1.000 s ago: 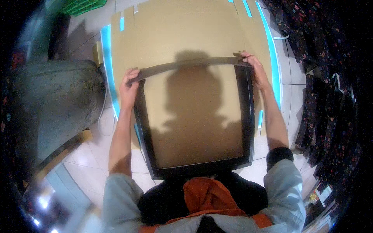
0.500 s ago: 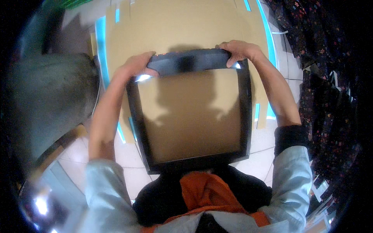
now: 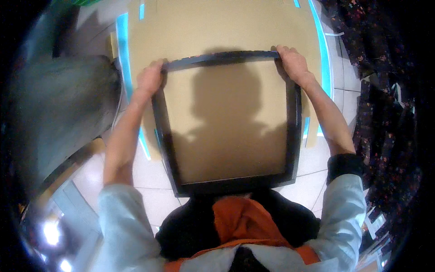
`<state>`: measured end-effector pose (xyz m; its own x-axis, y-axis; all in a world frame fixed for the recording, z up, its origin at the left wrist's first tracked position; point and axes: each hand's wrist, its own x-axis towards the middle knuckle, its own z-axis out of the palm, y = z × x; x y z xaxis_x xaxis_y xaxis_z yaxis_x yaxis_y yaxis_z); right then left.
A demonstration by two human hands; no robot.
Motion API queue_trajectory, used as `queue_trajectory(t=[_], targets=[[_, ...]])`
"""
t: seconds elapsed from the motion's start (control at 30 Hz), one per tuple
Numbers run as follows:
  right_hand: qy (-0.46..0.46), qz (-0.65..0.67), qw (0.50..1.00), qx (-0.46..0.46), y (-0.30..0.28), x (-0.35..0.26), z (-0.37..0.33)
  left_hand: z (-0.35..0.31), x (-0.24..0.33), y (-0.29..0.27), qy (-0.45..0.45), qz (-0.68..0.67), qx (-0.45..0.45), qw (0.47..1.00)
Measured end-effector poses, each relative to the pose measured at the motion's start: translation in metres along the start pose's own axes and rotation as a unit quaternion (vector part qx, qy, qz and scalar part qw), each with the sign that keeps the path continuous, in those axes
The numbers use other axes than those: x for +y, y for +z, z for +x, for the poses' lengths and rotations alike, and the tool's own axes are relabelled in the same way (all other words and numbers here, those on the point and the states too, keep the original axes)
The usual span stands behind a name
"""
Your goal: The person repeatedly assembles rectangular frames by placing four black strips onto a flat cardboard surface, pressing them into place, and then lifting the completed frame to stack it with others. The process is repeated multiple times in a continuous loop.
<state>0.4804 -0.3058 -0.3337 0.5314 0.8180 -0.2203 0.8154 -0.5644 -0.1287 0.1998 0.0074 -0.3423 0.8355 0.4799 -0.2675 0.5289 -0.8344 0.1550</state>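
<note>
A large black rectangular frame extends from my lap outward, held by its two far corners. My left hand is closed round the far left corner, its fingertips curled over the outer edge. At the far right corner my right hand grips in the same way, with its thumb hidden behind the hand. Through the frame's opening shows a brown cardboard sheet, darkened by a shadow of a head and arms. The near bar lies against my dark-clad legs.
Bright blue strips run along the cardboard's sides, over pale floor tiles. To the left stands a dark grey padded block. Dark floral fabric hangs on the right. A shiny, blurred surface shows at lower left.
The frame has tilted: its far bar shows a narrower face than before. My hands have moved apart from the top of that bar to the corners, still gripping.
</note>
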Motion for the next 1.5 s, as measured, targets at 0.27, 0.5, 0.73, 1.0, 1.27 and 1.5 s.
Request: queue_trajectory(t=[0.27,0.5,0.73,1.0,1.27,1.5], targets=[[-0.052,0.170,0.970,0.164,0.023,0.015,-0.009,-0.015,-0.021,0.012,0.018,-0.260,0.115,0.959],[0.265,0.508,0.815,0.093,0.073,0.023,-0.204,-0.213,-0.016,0.042,-0.216,-0.551,0.019,0.806],[0.271,0.694,0.667,-0.013,0.060,0.002,-0.275,-0.263,0.063,0.033,-0.227,-0.572,-0.075,0.785],[0.313,0.651,0.686,-0.084,0.061,-0.034,-0.337,-0.345,0.076,0.049,-0.276,-0.487,-0.066,0.826],[0.189,0.809,0.535,0.155,0.013,-0.019,-0.319,-0.334,0.148,-0.167,-0.043,-0.468,0.144,0.871],[0.040,0.862,0.471,0.183,-0.100,-0.044,-0.245,-0.407,0.195,-0.329,0.229,-0.236,0.331,0.884]])
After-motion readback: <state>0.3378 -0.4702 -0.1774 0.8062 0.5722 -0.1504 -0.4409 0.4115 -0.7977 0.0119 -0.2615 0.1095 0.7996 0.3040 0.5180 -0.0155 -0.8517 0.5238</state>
